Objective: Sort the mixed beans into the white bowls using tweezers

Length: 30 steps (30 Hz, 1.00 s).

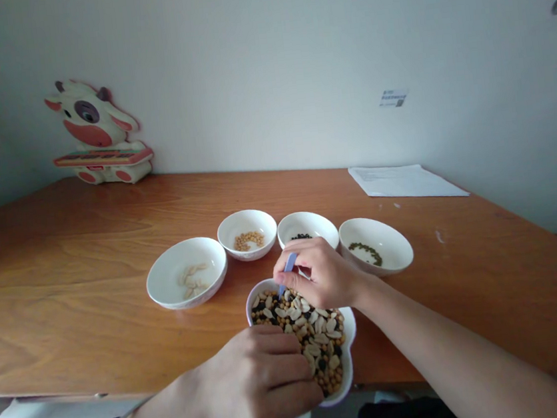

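Observation:
A scalloped white bowl [351, 327] at the table's front edge holds a mix of peanut halves [318, 338], yellow beans and black beans. My left hand [258, 382] grips its left side, fingers bent over the rim and covering part of the mix; the thumb is hidden. Above the far rim, my right hand [323, 272] is closed on small blue-violet plastic tweezers [289, 263], their tip down among the beans. Whether the tips pinch a bean is not visible.
Behind the mix stand white bowls with peanut halves [195, 280], yellow beans [249, 240], black beans [302, 237] and green beans [366, 252]. A cow-shaped toy keyboard [99, 135] is at the back left, papers [406, 180] at the back right.

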Motion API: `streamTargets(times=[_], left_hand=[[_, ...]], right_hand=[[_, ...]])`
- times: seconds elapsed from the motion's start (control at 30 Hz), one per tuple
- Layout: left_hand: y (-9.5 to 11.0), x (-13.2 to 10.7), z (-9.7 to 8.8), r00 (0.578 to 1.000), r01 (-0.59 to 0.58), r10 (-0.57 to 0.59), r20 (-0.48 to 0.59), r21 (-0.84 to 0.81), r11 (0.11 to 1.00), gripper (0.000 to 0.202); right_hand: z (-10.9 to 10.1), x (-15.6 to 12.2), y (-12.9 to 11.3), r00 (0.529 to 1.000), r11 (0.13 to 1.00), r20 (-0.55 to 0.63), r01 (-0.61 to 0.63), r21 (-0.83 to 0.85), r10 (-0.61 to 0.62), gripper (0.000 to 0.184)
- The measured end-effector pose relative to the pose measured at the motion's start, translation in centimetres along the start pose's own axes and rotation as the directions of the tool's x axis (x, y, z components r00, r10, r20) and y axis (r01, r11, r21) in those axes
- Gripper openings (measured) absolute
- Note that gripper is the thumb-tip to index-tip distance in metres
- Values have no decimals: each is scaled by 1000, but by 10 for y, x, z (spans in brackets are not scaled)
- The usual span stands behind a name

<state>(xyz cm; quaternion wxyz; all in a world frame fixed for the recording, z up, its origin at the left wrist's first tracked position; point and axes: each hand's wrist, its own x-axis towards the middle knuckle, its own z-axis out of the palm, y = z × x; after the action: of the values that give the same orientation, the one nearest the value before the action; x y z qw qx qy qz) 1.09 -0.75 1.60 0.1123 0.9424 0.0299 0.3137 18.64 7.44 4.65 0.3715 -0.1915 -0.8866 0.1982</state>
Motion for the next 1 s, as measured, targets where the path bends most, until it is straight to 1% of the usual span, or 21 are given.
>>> streamTargets(times=[0.13, 0.33, 0.43, 0.57, 0.63, 0.67, 0.73, 0.8, 0.83, 0.87, 0.93, 1.0], left_hand=[[1, -3, -1, 1000, 19, -19, 12, 8, 1000, 29], [1, -5, -4, 998, 46, -46, 32, -4, 999, 29], [3, -7, -5, 998, 56, -56, 35, -5, 998, 28], [4, -9, -5, 996, 62, -62, 64, -8, 998, 30], [3, -9, -6, 995, 57, -56, 82, -6, 998, 29], [3, -9, -7, 995, 53, -52, 84, 1, 999, 28], [2, -8, -11, 996, 43, -44, 75, 17, 999, 27], [1, -8, -15, 997, 48, -51, 64, 35, 998, 25], [1, -8, -17, 996, 57, -60, 64, 42, 998, 24], [0, -8, -19, 995, 65, -68, 68, 49, 997, 24], [0, -9, -22, 993, 80, -86, 85, 64, 995, 23], [0, -11, -24, 990, 90, -97, 104, 70, 994, 23]], right_hand=[[7, -2, 2, 1000, 1000, 8, 26, 11, -26, 19], [5, -2, 3, 1000, 1000, 0, -2, 5, 2, 17], [5, -2, 2, 1000, 1000, -4, 5, 0, -5, 18], [0, -2, 2, 999, 1000, -38, -9, -22, 8, 19], [-6, -2, 3, 999, 1000, -46, -21, 9, 21, 20], [-9, -3, 4, 999, 999, -30, -24, 45, 26, 20], [-14, -3, 4, 999, 992, 47, -30, 119, 24, 18], [-17, -2, 5, 990, 991, 142, -34, 127, 16, 18], [-17, -2, 5, 986, 994, 166, -29, 104, 11, 19], [-16, -1, 5, 986, 997, 167, -17, 75, 4, 19], [-16, 0, 4, 993, 999, 120, -2, 42, -3, 20], [-18, 1, 3, 997, 996, 72, -13, 88, 7, 20]])
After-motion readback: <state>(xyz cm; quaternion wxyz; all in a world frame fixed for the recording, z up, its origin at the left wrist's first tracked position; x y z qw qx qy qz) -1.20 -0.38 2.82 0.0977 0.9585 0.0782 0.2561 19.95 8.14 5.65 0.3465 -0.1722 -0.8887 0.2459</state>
